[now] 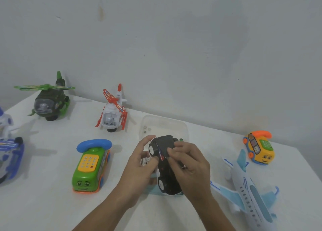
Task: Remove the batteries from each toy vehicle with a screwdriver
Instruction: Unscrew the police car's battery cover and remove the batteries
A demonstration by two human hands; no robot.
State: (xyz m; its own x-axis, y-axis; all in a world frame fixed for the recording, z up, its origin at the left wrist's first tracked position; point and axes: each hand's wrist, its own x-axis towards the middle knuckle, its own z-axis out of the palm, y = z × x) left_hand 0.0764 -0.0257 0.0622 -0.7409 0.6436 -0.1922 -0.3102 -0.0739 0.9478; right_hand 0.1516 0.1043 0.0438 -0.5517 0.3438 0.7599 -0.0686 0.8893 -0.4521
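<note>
A toy car (165, 175) lies upside down over the table, its black underside and white wheels facing up. My left hand (139, 164) grips its left side, thumb on the chassis, and a white labelled battery (145, 161) shows under its fingers. My right hand (190, 162) rests on the right side, thumb and forefinger pinching at the underside near a thin red-and-blue piece (161, 155). A small dark tool with a metal end, apparently the screwdriver (183, 166), is tucked between that hand's curled fingers.
A clear plastic tub (183, 127) behind the car holds a few small round pieces (147, 128). Around it stand a green phone bus (90, 168), a red-white helicopter (112, 112), a green helicopter (49, 101), a blue-white toy (10, 154), a yellow phone car (259, 147) and a light-blue plane (250, 190).
</note>
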